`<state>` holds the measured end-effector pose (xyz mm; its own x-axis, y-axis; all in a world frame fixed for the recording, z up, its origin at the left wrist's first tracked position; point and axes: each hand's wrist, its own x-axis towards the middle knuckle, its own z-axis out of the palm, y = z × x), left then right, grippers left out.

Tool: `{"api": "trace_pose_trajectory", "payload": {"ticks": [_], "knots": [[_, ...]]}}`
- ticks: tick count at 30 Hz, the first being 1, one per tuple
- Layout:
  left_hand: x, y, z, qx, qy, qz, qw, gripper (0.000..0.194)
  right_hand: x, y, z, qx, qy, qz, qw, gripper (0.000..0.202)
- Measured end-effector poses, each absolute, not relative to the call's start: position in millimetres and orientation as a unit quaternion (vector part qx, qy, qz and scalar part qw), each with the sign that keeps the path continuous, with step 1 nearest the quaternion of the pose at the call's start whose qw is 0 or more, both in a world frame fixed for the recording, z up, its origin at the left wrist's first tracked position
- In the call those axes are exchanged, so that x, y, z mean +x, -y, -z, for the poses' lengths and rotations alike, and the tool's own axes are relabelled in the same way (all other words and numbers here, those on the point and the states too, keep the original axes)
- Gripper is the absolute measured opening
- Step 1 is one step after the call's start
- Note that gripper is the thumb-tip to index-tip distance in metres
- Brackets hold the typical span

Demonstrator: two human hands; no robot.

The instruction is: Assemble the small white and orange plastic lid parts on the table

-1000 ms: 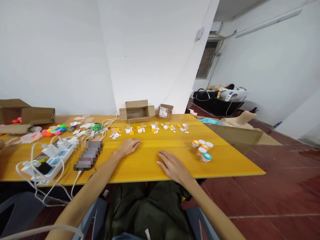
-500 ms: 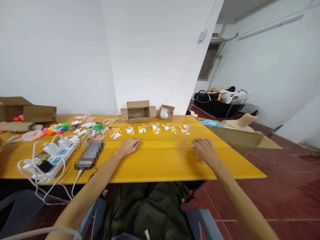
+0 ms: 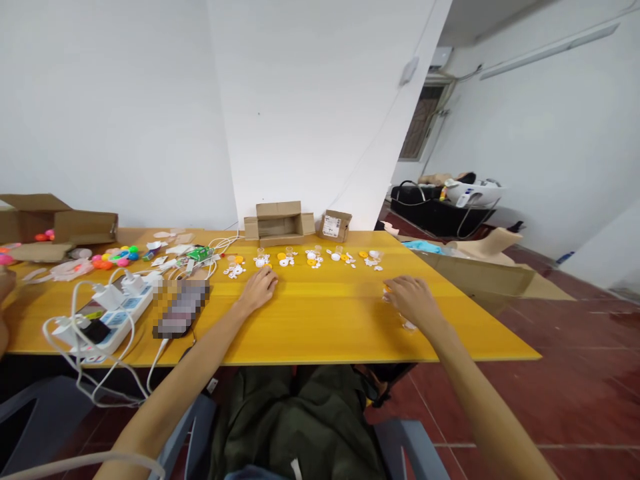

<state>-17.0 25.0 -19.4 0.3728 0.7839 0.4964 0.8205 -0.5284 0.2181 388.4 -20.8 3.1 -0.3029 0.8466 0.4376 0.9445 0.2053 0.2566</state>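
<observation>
My left hand (image 3: 259,289) lies over the yellow table (image 3: 320,327), its fingertips close to a small pile of white gears (image 3: 260,261). Its fingers are bent, and whether they hold anything is hidden. Farther right, my right hand (image 3: 411,297) is bent downward over the table. Small white and yellow pieces (image 3: 387,293) show at its fingertips. Under the right wrist sits a small clear round container (image 3: 409,325), partly covered. Several piles of white and yellow gears with clear cups run in a row along the back, one yellow gear (image 3: 363,255) at the right end.
An open cardboard box (image 3: 280,227) and a smaller box (image 3: 335,227) stand at the wall. At left are a power strip (image 3: 117,320) with white cables, a phone (image 3: 183,308), colored balls (image 3: 120,257) and another person's hand (image 3: 6,285) at the edge.
My left hand has shifted slightly toward the gear piles. White and yellow pieces now show at my right fingertips. More of the other person's hand shows at the left edge.
</observation>
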Motion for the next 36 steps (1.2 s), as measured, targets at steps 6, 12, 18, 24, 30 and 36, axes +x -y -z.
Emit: {"api": "trace_pose_trajectory", "payload": {"ticks": [6, 12, 18, 24, 30, 36], "knots": [[-18.9, -27.9, 23.5, -0.823, 0.496, 0.272, 0.05, 0.017, 366.3, 22.0, -6.3, -0.539, 0.816, 0.176, 0.112, 0.016], [-19.9, -30.0, 28.3, -0.801, 0.533, 0.26, 0.085, 0.015, 353.6, 19.1, 1.9, -0.524, 0.824, 0.17, 0.132, 0.017], [-20.6, -31.5, 31.9, -0.776, 0.57, 0.257, 0.09, 0.028, 319.8, 27.0, 19.1, -0.505, 0.825, 0.168, 0.188, 0.02], [-17.2, -24.5, 24.1, -0.831, 0.481, 0.274, 0.05, 0.02, 254.3, 34.1, 17.4, -0.486, 0.841, 0.053, 0.233, 0.025], [-4.7, -11.2, 17.7, -0.882, 0.404, 0.243, -0.01, 0.023, 205.6, -1.6, 8.1, -0.473, 0.813, -0.127, 0.315, 0.018], [-0.1, -9.5, 15.9, -0.872, 0.418, 0.254, -0.039, 0.022, 181.3, -28.6, 28.3, -0.424, 0.703, -0.378, 0.428, 0.019]]}}
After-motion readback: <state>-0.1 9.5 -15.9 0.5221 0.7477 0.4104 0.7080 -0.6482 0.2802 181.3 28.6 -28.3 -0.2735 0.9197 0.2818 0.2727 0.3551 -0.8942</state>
